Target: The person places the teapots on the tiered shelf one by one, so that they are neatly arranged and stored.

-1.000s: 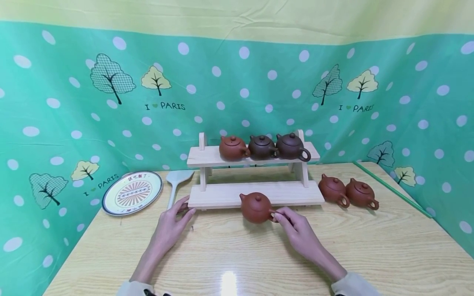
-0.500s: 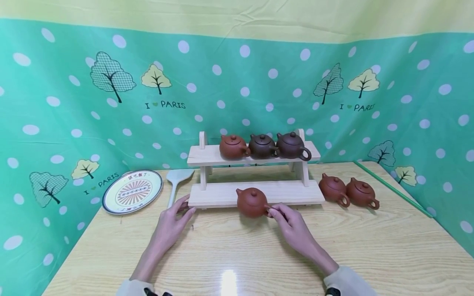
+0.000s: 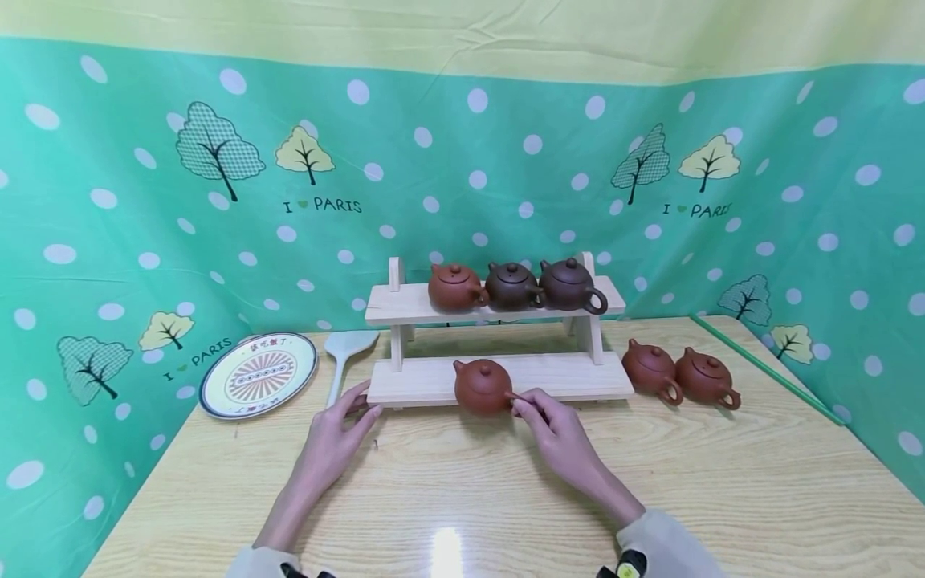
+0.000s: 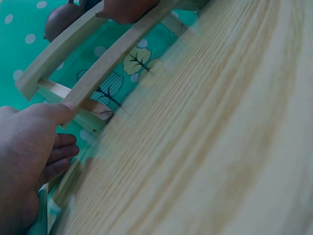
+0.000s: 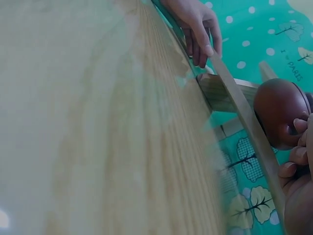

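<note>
My right hand (image 3: 562,437) pinches the handle of a reddish-brown clay teapot (image 3: 481,390), its spout pointing left. The teapot overlaps the front edge of the lower board of a two-tier wooden shelf (image 3: 564,376). In the right wrist view, the teapot (image 5: 276,110) appears close over that board, with my curled fingers (image 5: 299,155) at its handle. My left hand (image 3: 334,440) holds the left end of the lower board; in the left wrist view the thumb (image 4: 59,112) lies against the board's end and the other fingers curl below.
On the upper board stand one reddish-brown teapot (image 3: 454,289) and two dark ones, the nearer to the middle a dark teapot (image 3: 510,289). Two more reddish teapots (image 3: 650,371) sit right of the shelf. A plate (image 3: 260,376), white spatula (image 3: 348,345) and green stick (image 3: 766,369) lie around.
My right hand has carried the teapot left and away from me, from in front of the lower board to over its front edge. The left hand stays at the board's end.
</note>
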`<control>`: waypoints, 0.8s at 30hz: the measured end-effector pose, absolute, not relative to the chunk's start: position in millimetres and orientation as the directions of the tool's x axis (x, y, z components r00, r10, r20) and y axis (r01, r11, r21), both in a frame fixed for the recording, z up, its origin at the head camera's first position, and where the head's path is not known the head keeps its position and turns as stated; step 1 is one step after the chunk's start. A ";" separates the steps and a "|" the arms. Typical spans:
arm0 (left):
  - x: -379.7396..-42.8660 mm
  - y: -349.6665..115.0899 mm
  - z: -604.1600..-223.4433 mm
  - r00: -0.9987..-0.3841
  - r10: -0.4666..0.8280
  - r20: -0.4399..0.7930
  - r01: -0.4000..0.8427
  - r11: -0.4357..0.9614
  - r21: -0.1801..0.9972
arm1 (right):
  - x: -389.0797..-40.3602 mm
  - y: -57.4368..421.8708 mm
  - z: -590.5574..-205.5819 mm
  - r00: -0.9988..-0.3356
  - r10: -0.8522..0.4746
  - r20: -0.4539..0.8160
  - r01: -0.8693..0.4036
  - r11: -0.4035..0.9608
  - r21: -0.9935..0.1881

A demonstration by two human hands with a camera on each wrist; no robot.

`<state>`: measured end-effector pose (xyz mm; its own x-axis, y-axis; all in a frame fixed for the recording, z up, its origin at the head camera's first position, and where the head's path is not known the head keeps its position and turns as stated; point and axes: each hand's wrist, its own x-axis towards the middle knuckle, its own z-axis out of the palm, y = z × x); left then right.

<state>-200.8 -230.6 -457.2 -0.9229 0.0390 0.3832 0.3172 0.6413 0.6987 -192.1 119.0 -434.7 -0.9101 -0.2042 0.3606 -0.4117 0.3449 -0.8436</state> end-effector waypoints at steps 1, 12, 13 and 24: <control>-200.9 -230.5 -457.2 -0.923 0.039 0.382 0.316 0.641 0.699 | -192.5 117.9 -434.2 -0.910 -0.201 0.361 -0.411 0.342 -0.845; -201.0 -229.7 -456.2 -0.927 0.032 0.375 0.306 0.645 0.701 | -199.4 108.2 -431.8 -0.894 -0.193 0.405 -0.447 0.297 -0.844; -200.9 -229.6 -456.1 -0.928 0.030 0.373 0.303 0.644 0.702 | -199.9 107.6 -431.7 -0.891 -0.195 0.410 -0.452 0.299 -0.840; -199.9 -229.7 -455.9 -0.933 0.028 0.358 0.292 0.637 0.713 | -206.5 99.0 -432.9 -0.893 -0.194 0.407 -0.449 0.327 -0.831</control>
<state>-199.9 -229.7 -455.9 -0.9334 0.0280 0.3576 0.2924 0.6368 0.7134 -206.5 99.0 -432.9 -0.8929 -0.1936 0.4066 -0.4494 0.3270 -0.8313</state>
